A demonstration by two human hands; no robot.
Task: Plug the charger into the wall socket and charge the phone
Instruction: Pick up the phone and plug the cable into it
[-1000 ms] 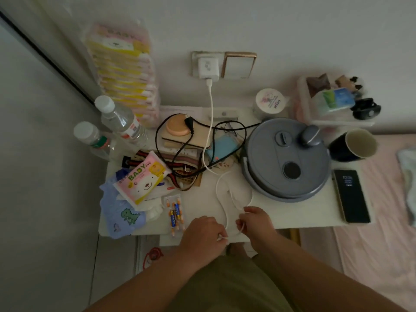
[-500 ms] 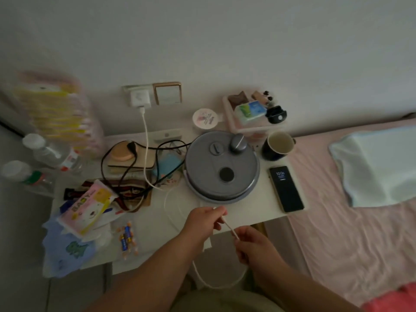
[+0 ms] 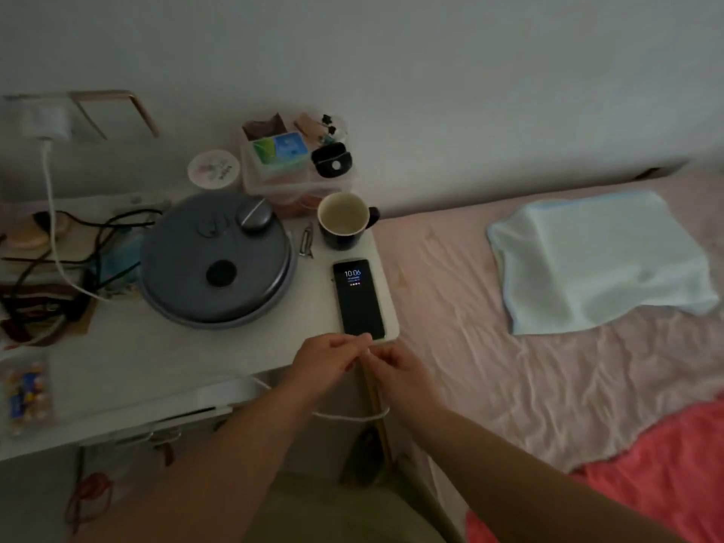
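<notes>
**Cable end held at the phone's near edge**

Here, lying flat on the white table [image 3: 164,358], near its right corner: the phone [image 3: 359,299], screen up and lit, showing 10:06. Long axis running from the wall toward the person, top end pointing at the dark mug [image 3: 344,220], bottom end pointing at the hands. Just left of the phone, the round grey lid [image 3: 217,260]; right of it, the pink bed sheet [image 3: 509,346] with a pale blue folded cloth [image 3: 599,260].

Just below the phone's bottom edge, left hand [image 3: 327,360] and right hand [image 3: 393,370] together, fingertips pinched narrowly on the end of the white cable [image 3: 53,213]. Plug tip itself too small and blurred to make out; cannot tell whether touching the phone. From the grip, cable sagging in a loop below the table edge, beneath both wrists.

Far left of the phone, on the wall: the white charger [image 3: 45,121] seated in the socket, cable dropping from it onto the table, past a tangle of black cords [image 3: 98,225].
</notes>
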